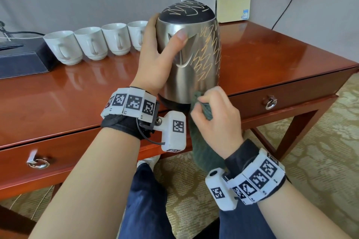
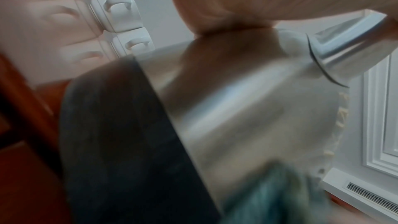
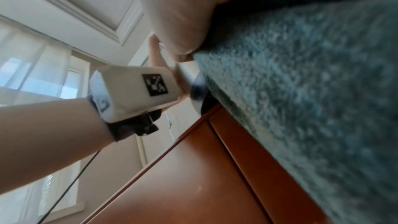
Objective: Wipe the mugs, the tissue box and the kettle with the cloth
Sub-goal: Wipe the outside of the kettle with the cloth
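A steel kettle (image 1: 186, 60) with a black lid and yellow scribbles on its side stands near the desk's front edge. My left hand (image 1: 155, 58) grips its upper body, thumb across the front. My right hand (image 1: 215, 114) holds a dark green cloth (image 1: 204, 110) against the kettle's lower right side, and the cloth's tail hangs below the desk edge. The left wrist view shows the kettle (image 2: 247, 108) close up and the cloth (image 2: 273, 198). The cloth (image 3: 312, 91) fills the right wrist view. Several white mugs (image 1: 91, 44) stand in a row at the back left, beside a dark blue tissue box (image 1: 21, 60).
The red-brown desk (image 1: 281, 58) has two drawers with ring pulls (image 1: 271, 103). A cream box with cables (image 1: 233, 7) sits at the back right by the wall. My knees are below the desk, over patterned carpet.
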`<state>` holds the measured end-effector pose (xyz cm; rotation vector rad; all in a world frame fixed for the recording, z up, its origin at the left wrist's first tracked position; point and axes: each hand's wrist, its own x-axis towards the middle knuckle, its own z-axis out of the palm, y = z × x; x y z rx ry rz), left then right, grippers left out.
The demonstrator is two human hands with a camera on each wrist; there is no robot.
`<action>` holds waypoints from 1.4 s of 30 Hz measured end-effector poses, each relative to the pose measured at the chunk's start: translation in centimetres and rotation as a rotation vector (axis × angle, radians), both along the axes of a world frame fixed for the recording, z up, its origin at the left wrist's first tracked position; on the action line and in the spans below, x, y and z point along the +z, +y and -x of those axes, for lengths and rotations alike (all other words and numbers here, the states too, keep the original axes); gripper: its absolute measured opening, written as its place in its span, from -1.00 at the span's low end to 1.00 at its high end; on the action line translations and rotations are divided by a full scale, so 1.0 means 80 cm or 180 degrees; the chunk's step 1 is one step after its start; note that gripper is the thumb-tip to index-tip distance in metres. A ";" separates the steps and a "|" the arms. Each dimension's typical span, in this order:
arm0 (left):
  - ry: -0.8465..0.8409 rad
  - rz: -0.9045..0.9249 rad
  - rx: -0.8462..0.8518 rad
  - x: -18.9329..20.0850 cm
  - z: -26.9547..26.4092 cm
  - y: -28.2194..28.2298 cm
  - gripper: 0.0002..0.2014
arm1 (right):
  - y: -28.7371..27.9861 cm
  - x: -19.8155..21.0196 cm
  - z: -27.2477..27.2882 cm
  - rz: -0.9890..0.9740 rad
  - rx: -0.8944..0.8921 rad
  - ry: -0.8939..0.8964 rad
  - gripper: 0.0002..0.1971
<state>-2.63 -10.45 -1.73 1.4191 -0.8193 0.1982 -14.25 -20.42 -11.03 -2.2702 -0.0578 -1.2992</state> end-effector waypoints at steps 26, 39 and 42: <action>0.0029 0.0019 -0.0060 -0.002 -0.007 0.001 -0.13 | -0.015 0.030 -0.015 -0.0277 -0.0286 -0.0699 -0.89; -0.0031 -0.0032 -0.0048 0.000 -0.004 0.001 -0.27 | 0.007 0.025 -0.022 0.0424 0.0154 -0.0728 -0.85; -0.0027 -0.0002 -0.0093 0.000 -0.002 0.001 -0.33 | 0.000 0.048 -0.026 0.0567 0.0182 -0.0797 -0.85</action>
